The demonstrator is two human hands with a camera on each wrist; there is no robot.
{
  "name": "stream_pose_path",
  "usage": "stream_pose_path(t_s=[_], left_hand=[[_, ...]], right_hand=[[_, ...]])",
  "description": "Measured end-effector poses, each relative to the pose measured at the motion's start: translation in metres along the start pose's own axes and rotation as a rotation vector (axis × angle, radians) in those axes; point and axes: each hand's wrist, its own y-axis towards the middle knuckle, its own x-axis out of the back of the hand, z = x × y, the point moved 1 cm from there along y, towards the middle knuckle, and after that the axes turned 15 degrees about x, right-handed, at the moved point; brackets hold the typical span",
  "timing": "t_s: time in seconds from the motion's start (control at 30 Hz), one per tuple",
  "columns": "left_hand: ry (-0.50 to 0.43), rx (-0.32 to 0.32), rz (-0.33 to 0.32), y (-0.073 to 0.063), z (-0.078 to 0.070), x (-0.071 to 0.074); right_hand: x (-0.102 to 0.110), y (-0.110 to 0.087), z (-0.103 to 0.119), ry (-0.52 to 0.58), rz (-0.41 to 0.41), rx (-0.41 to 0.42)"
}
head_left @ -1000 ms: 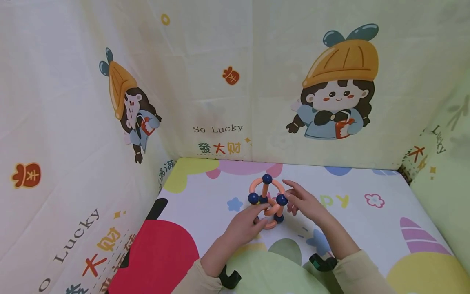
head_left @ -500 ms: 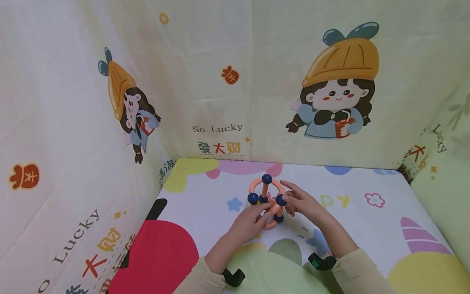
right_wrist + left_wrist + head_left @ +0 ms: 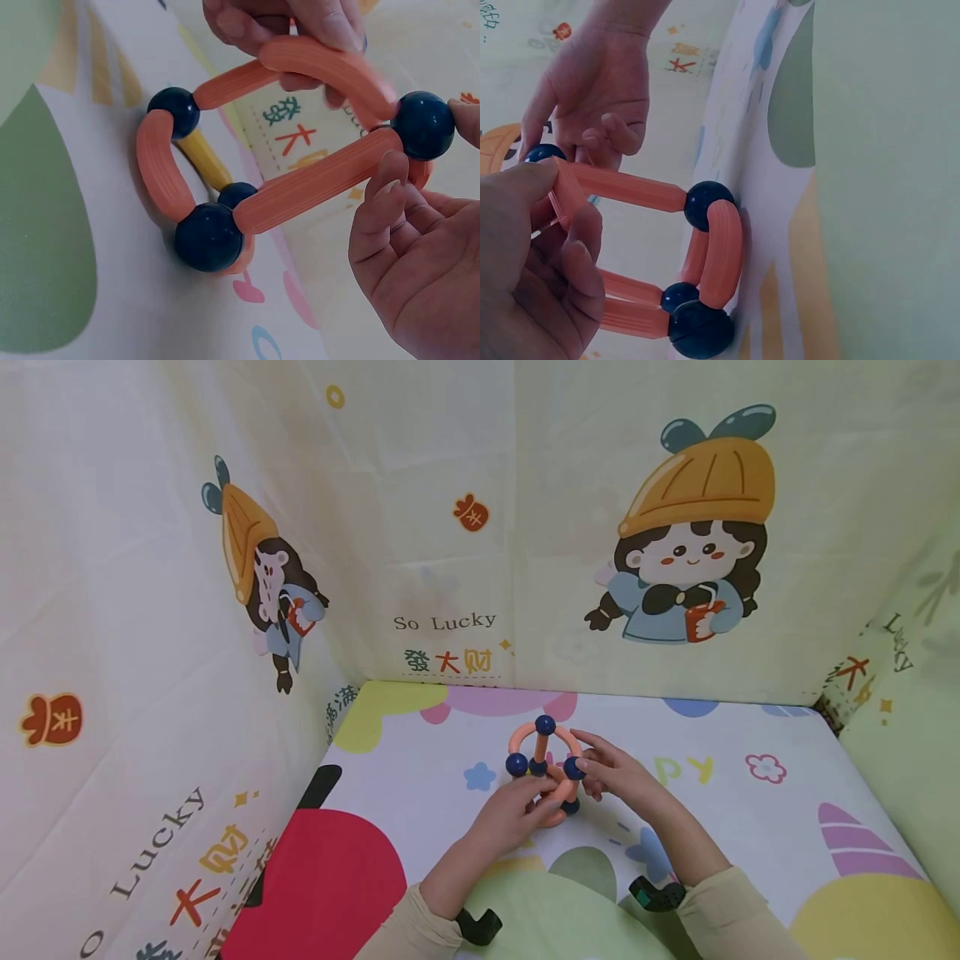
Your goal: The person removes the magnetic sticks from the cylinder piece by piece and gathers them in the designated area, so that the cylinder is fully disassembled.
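Observation:
A frame of orange magnetic rods and dark blue balls stands on the mat, a top ball [image 3: 545,725] over its arched rods. My left hand [image 3: 517,810] pinches a curved orange rod [image 3: 330,67] between thumb and fingers. One end of that rod lies right at a blue ball [image 3: 424,125] on the frame's right side. My right hand [image 3: 618,777] holds this ball with thumb and fingertip, its other fingers curled beside the upright rod [image 3: 322,180] below. Lower down, a yellow rod [image 3: 206,159] shows between base balls in the right wrist view. My left fingers partly hide the frame in the head view.
The printed mat [image 3: 750,827] spreads around the frame. Cream cloth walls [image 3: 555,527] with cartoon prints rise at the back and both sides. A black strap piece [image 3: 480,927] sits at my left wrist, another [image 3: 658,893] at my right.
My left hand has brought the curved rod up and rightward to the right-side ball. My right hand has shifted slightly left, its fingertips now on that ball. The frame's base stays in place.

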Motion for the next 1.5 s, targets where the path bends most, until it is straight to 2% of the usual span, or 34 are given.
stream_pose_path(t_s=[0.23, 0.43, 0.63, 0.77, 0.87, 1.0, 1.23, 1.37, 1.5], left_hand=[[0.029, 0.025, 0.033, -0.002, 0.004, -0.001], [0.003, 0.023, 0.057, -0.005, 0.012, 0.002], [0.035, -0.008, 0.092, -0.007, 0.027, 0.006], [0.058, 0.023, 0.148, -0.009, 0.039, 0.010], [0.113, 0.048, 0.168, -0.011, 0.050, 0.015], [0.190, 0.074, 0.167, -0.010, 0.065, 0.024], [0.243, 0.094, 0.162, -0.004, 0.085, 0.044], [0.237, 0.144, 0.130, 0.004, 0.094, 0.050], [0.226, 0.164, 0.087, 0.013, 0.099, 0.055]], right_hand=[[0.000, -0.001, 0.002, -0.032, 0.001, -0.001], [0.000, 0.000, 0.002, -0.024, -0.003, -0.005], [-0.001, 0.000, 0.001, -0.019, -0.005, -0.017], [-0.001, 0.001, 0.000, -0.030, -0.004, -0.027], [0.000, 0.001, -0.001, -0.028, -0.005, -0.029], [0.000, 0.001, -0.001, -0.010, -0.011, -0.036], [-0.001, 0.001, 0.000, 0.001, -0.014, -0.032], [-0.001, 0.001, 0.000, 0.001, -0.014, -0.029], [0.000, 0.002, 0.000, 0.002, -0.012, -0.022]])
